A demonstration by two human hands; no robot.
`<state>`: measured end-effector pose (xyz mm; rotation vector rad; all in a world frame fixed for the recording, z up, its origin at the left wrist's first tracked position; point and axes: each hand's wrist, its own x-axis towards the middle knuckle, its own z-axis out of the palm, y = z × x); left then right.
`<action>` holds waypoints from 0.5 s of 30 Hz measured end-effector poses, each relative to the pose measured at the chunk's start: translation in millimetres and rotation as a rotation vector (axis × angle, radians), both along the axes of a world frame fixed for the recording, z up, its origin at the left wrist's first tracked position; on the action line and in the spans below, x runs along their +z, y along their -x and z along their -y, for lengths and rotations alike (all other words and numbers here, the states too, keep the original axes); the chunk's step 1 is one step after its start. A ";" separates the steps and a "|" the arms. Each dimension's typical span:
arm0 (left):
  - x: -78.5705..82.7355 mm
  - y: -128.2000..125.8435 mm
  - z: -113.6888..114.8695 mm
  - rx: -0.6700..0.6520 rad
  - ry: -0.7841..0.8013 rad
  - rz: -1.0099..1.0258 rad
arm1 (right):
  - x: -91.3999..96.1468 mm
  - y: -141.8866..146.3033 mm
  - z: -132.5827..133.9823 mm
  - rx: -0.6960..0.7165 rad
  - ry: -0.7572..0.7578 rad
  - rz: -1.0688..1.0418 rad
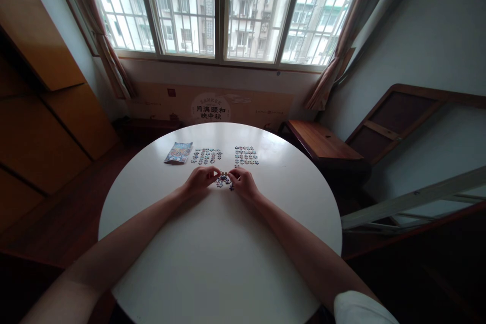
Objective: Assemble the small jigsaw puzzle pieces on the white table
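Note:
My left hand [202, 179] and my right hand [244, 182] meet near the middle of the white round table [224, 248]. Between their pinched fingertips are a few small joined jigsaw puzzle pieces [224, 175], each hand closed on one side of them. Just below lie more loose puzzle pieces [220, 183], partly hidden by my fingers. Beyond my left hand, puzzle pieces [207, 156] are spread in rows. Another group of pieces [246, 155] is laid out past my right hand.
A colourful picture packet [178, 153] lies left of the pieces. Barred windows [220, 10] and a printed banner [159, 104] face me. To the right stand a wooden side table [322, 139] and a framed panel [395, 111]; wooden cabinets [64, 136] line the left.

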<state>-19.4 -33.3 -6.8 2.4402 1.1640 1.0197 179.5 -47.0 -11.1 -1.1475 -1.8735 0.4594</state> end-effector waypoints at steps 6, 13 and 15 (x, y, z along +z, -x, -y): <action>-0.7 0.4 -0.3 0.005 -0.010 -0.007 | 2.5 0.0 1.5 0.013 0.001 -0.015; -0.7 -0.6 -0.1 0.021 -0.011 -0.017 | 0.5 -1.0 0.4 0.012 -0.010 -0.004; -1.2 -0.4 -0.6 0.019 -0.011 -0.016 | -0.5 -1.4 -0.3 0.010 -0.018 -0.001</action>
